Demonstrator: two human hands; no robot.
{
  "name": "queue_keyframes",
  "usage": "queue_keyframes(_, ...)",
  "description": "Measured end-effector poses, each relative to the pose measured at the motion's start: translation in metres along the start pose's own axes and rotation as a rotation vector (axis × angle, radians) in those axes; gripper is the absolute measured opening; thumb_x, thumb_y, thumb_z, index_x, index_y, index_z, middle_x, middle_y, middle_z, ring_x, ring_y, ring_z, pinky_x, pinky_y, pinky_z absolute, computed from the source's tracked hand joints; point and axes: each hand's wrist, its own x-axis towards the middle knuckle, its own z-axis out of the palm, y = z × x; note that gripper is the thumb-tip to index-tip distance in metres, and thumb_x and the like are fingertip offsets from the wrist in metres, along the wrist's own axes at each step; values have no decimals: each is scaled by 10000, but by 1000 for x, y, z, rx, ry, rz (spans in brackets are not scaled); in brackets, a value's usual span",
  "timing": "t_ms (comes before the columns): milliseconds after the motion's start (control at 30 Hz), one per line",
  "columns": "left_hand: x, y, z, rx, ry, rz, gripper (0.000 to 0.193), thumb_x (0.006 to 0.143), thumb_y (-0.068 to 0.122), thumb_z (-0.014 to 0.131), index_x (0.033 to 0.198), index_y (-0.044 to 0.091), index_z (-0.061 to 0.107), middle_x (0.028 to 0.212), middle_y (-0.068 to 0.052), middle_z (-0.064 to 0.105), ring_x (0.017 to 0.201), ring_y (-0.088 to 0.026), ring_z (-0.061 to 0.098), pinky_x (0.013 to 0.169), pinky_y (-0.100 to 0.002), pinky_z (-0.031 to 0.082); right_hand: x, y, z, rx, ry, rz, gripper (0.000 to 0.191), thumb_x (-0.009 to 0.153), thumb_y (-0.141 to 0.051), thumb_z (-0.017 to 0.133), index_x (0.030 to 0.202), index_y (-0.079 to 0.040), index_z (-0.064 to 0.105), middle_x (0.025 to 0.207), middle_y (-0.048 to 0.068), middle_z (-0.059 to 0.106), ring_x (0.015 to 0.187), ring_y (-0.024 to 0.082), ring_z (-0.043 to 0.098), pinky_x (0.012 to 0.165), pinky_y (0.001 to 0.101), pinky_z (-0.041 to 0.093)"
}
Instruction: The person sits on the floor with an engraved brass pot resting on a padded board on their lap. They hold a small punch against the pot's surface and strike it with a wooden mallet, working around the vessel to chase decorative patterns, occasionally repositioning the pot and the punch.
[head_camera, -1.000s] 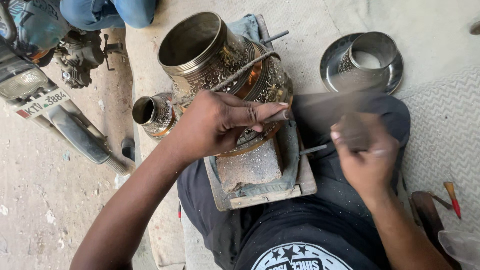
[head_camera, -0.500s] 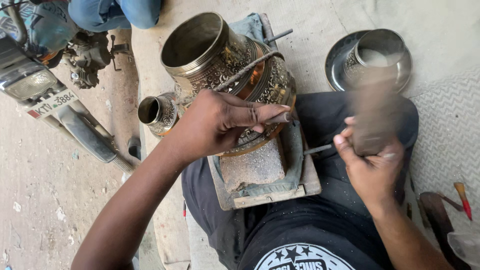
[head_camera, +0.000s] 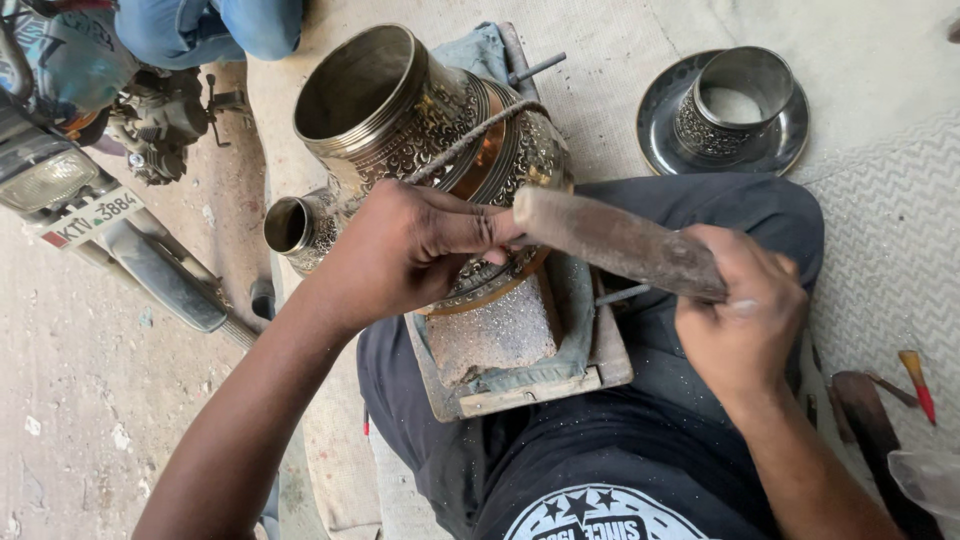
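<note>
The large engraved brass vase (head_camera: 420, 130) is laid on a padded wooden block (head_camera: 520, 350) across the lap, much of its body already patterned. The left hand (head_camera: 400, 250) is closed, probably on a hidden punch; the right hand (head_camera: 745, 320) is clamped on a worn wooden mallet (head_camera: 615, 240). Plain bands are left.

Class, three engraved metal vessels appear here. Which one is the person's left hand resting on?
The large vessel on the lap block, under the left hand. The small one lies beside it; the ring-shaped one stands apart on a plate.

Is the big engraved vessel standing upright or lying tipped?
Tipped: the engraved vessel lies on its side on the padded block, its open mouth facing up-left, empty inside.
</note>
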Motion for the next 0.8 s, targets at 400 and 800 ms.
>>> queue_keyframes(400,4,4,3,4,-36,-63,573,752,-141,681,1205,200,759,1050,-29,800,848,-130,794,697,-300,631,-6,5,-2,44,-3,25,318,904,30,771,1189,-40,647,1128,99,735,1016,192,721,882,305,571)
queue_keyframes(800,0,2,8,26,-10,-60,417,721,-100,734,1024,183,779,1034,-25,803,890,-148,797,750,-282,636,2,-7,-7,0,13,-48,326,923,62,736,1220,-40,649,1054,74,725,983,155,710,891,289,561)
